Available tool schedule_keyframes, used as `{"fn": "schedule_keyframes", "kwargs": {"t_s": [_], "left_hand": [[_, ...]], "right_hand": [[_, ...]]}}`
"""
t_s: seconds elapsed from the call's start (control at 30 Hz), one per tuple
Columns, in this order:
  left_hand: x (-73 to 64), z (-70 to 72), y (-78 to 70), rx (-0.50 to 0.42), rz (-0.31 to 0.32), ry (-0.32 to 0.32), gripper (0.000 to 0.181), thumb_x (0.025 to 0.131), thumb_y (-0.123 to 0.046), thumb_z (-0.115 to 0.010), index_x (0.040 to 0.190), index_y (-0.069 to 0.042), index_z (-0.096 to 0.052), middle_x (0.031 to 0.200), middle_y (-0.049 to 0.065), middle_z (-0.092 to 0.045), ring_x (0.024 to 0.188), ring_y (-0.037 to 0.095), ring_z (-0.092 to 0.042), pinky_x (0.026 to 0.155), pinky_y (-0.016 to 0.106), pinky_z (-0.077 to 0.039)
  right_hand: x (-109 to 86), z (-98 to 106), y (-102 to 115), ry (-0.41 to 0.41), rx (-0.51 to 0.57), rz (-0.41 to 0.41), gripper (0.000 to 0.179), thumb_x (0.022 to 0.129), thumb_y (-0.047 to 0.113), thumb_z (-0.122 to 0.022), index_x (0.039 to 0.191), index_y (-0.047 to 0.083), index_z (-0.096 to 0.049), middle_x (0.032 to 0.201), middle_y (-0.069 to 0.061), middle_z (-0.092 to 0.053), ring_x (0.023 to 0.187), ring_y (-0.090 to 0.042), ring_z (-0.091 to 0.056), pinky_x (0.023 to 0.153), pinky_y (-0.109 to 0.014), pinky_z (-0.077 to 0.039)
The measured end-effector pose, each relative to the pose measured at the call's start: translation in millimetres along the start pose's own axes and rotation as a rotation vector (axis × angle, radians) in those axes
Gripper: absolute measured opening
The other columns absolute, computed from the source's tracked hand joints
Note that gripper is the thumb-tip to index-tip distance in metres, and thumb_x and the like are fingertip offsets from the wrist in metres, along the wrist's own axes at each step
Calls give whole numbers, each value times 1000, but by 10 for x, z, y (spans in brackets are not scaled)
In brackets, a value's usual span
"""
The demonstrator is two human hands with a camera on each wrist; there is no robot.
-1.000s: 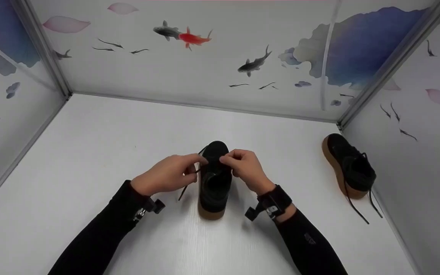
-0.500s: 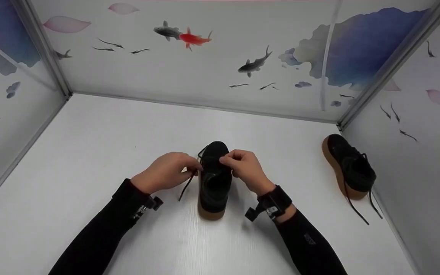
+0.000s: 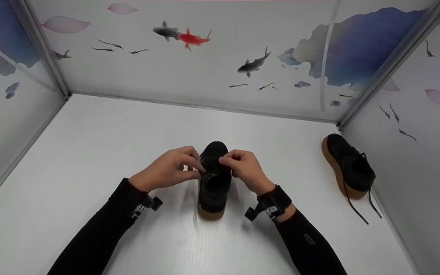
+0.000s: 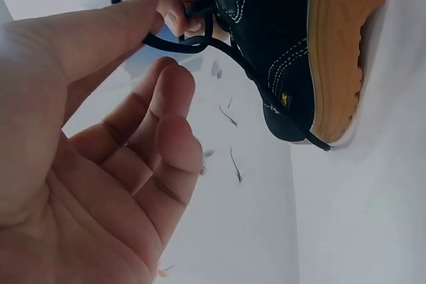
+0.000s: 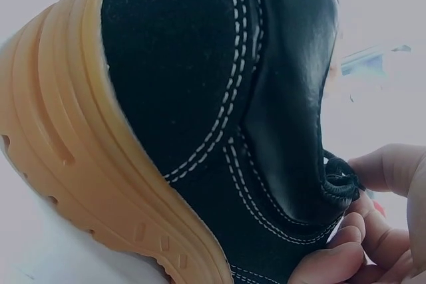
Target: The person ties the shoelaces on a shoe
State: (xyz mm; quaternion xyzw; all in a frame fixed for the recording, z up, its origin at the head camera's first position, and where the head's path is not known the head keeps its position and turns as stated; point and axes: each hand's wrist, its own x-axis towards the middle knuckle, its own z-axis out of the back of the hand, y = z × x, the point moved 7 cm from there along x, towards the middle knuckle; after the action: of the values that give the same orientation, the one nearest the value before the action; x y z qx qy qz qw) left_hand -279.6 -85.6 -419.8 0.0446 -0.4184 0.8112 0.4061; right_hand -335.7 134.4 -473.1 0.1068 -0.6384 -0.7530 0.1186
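Observation:
A black shoe (image 3: 214, 193) with a tan sole stands in front of me, toe pointing away. My left hand (image 3: 176, 168) is at its left side by the lacing. In the left wrist view, thumb and forefinger of that left hand (image 4: 100, 157) pinch a looped black shoelace (image 4: 233, 51), the other fingers half bent. The lace's end hangs down across the shoe's side. On the right of the shoe, my right hand (image 3: 247, 168) pinches the lace (image 5: 338, 177) near the top of the opening, as the right wrist view shows.
A matching black shoe (image 3: 351, 164), laces trailing, stands at the right near the side wall. White panels printed with fish and petals (image 3: 191, 38) enclose the white tabletop (image 3: 120, 130) at the back and both sides.
My left hand drew back from over the shoe to its left edge, then moved slightly forward and right again. The lace end beside the shoe is out of the head view. The right hand stayed put.

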Motion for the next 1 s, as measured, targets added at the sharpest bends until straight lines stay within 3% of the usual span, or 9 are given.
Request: {"fn": "schedule_keyframes", "kwargs": {"t_s": [0.2, 0.43, 0.83, 1.0], "left_hand": [[17, -41, -6, -35, -5, -29, 9, 100, -11, -87, 108, -11, -89, 106, -3, -73, 93, 14, -68, 77, 29, -55], [36, -134, -28, -6, -5, -89, 3, 102, -13, -85, 102, -12, -87, 98, -4, -74, 88, 11, -68, 73, 36, -57], [111, -305, -52, 38, 60, -235, 16, 103, -19, -84, 90, -14, -79, 88, -3, -68, 80, 11, -61, 71, 29, -52], [134, -372, -97, -1, 36, -205, 12, 101, -22, -87, 101, -10, -87, 92, -2, -74, 83, 12, -65, 72, 30, -54]], "right_hand": [[6, -7, 11, 7, -8, 9, 16, 100, 21, -83, 92, 8, -78, 80, 1, -66, 64, -13, -49, 56, -24, -40], [13, -9, -2, 9, -15, 8, 15, 99, 21, -83, 91, 9, -78, 82, 1, -67, 65, -12, -49, 56, -24, -40], [18, -8, -2, 14, -22, 12, 15, 99, 22, -83, 92, 9, -77, 81, 1, -67, 66, -12, -52, 56, -23, -42], [16, -1, -7, 8, -32, 14, 15, 99, 21, -83, 92, 9, -78, 83, 0, -68, 66, -13, -53, 57, -23, -43]]}}
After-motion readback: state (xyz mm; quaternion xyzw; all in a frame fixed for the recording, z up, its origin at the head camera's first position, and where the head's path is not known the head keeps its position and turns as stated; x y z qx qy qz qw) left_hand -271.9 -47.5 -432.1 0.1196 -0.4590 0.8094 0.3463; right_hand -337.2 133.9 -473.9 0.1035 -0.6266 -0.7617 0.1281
